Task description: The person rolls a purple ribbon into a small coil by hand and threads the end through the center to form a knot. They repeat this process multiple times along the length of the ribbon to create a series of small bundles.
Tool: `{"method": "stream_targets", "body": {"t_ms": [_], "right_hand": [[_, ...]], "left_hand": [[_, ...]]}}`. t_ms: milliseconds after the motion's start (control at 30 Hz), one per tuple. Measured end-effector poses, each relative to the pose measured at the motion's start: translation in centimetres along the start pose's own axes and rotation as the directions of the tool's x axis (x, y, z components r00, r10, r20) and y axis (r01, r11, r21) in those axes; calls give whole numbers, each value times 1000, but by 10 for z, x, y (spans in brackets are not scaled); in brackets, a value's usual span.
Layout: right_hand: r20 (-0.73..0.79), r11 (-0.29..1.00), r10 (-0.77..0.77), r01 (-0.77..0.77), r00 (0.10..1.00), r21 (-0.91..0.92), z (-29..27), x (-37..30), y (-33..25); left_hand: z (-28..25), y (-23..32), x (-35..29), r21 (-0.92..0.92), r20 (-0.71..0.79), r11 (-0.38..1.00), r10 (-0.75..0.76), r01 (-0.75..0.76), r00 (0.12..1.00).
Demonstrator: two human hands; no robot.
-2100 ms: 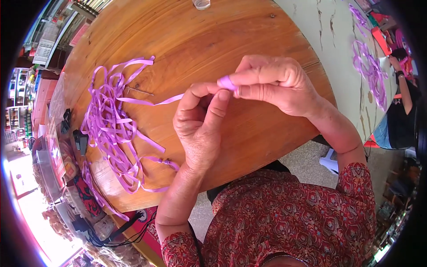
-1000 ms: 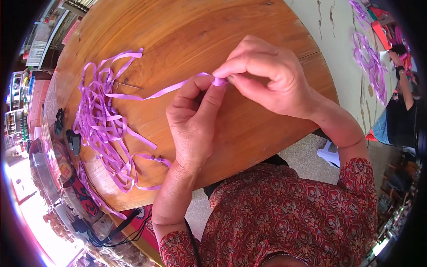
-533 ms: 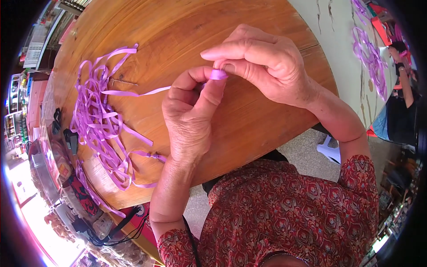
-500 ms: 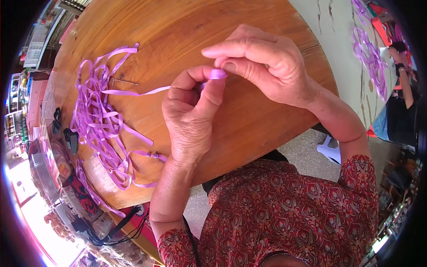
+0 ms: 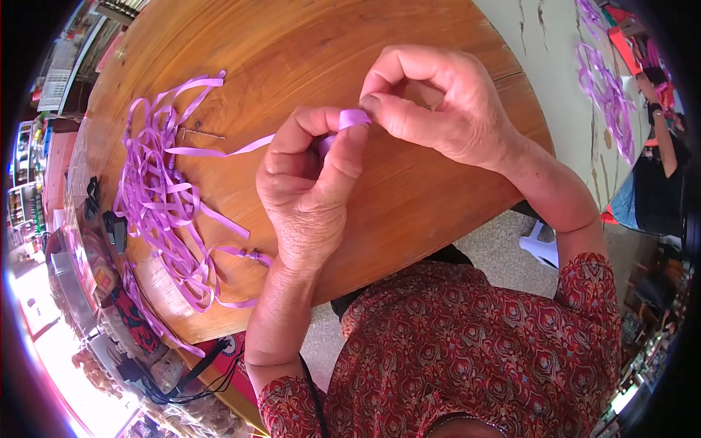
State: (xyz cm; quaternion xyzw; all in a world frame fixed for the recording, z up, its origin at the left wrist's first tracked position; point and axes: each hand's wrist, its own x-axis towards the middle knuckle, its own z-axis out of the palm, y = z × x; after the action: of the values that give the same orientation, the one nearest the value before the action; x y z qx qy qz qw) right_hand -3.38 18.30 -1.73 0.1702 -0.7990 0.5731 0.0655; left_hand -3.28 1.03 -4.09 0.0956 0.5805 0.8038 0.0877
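Observation:
A narrow purple ribbon (image 5: 353, 118) loops over the tips of the thumb and index finger of my left hand (image 5: 307, 182), which is closed on it above the table. From that hand one strand runs left to a tangled heap of purple ribbon (image 5: 164, 197). My right hand (image 5: 445, 106) is just to the right, its thumb and index finger pinched together at the ribbon's edge by the loop. Its other fingers curl behind. How much ribbon lies inside my left palm is hidden.
The heap lies on the left of a round wooden table (image 5: 409, 197). Beyond its right side is a pale table (image 5: 540, 66) with more purple ribbon (image 5: 610, 95) and another person's arm (image 5: 663, 139). A white plastic stool (image 5: 540, 244) stands on the floor. Clutter lines the left edge.
My right index finger, stretched out before, has bent down to meet the thumb at the ribbon. My left hand has shifted slightly left with the loop.

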Motion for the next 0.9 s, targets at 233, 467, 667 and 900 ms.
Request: {"method": "stream_targets", "body": {"t_ms": [233,467,667,900], "right_hand": [[-23,782,-597,575,802,-241,-6,3,7],[-32,963,-268,268,963,-15,2,0,11],[59,901,56,-76,997,427,-2,-2,6],[9,862,-68,54,998,505,3,-3,8]], "left_hand": [[1,0,2,-22,-33,1000,4,-5,999],[1,-3,1,24,25,999,44,-45,999],[-2,-4,2,-21,62,998,54,-52,997],[-5,-9,5,-138,80,986,108,-96,991]]}}
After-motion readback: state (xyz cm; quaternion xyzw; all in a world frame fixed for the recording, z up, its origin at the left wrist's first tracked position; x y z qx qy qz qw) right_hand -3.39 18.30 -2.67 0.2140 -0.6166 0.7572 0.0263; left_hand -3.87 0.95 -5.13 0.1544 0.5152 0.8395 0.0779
